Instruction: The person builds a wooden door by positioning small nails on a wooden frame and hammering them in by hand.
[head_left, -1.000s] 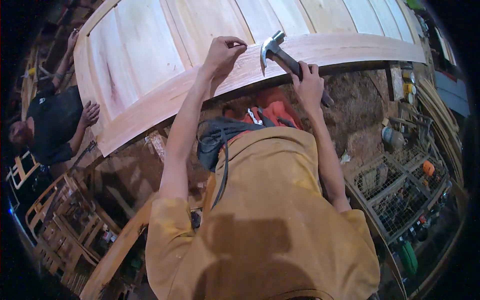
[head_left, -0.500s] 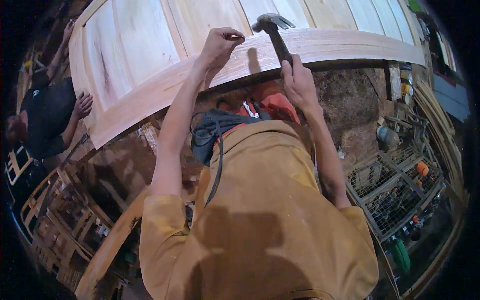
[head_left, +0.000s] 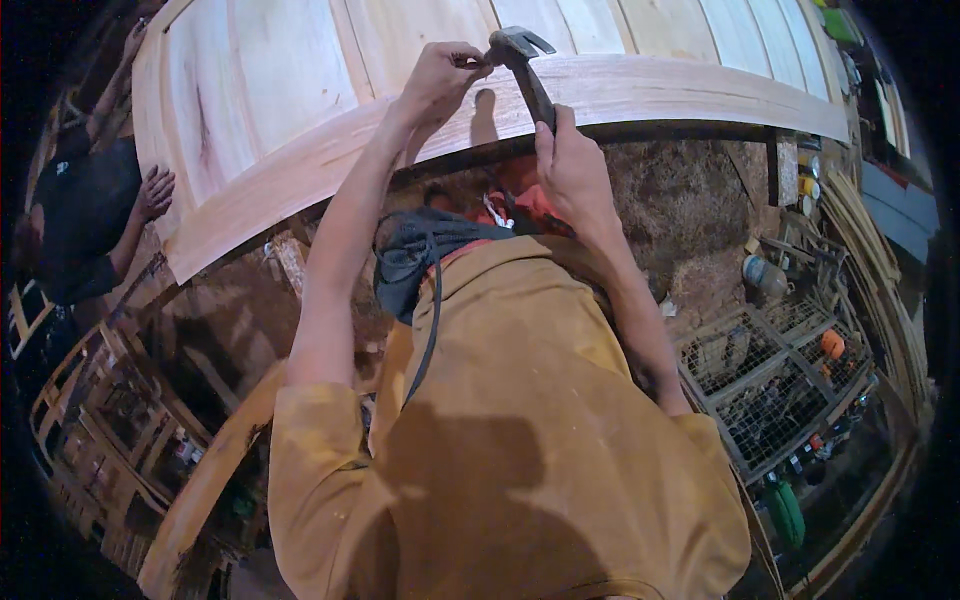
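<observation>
My right hand [head_left: 570, 165] grips the dark handle of a claw hammer [head_left: 517, 45], whose steel head is right beside the fingertips of my left hand. My left hand [head_left: 440, 80] is pinched at the edge of a pale wooden panelled piece [head_left: 260, 190], holding something small that I cannot make out. The piece has a long flat border board along its near edge and several recessed boards beyond it.
A co-worker in a dark shirt [head_left: 85, 220] has a hand at the piece's left end. Below lie slatted wooden frames [head_left: 110, 420] on the left, a wire mesh frame [head_left: 760, 390] on the right, long strips of wood [head_left: 865, 250], a plastic jug [head_left: 765, 272] and a beam [head_left: 200, 500].
The hammer has turned and swung leftward, its head moving to my left hand's fingertips. Both hands appear slightly higher and further left in view, as does the whole scene.
</observation>
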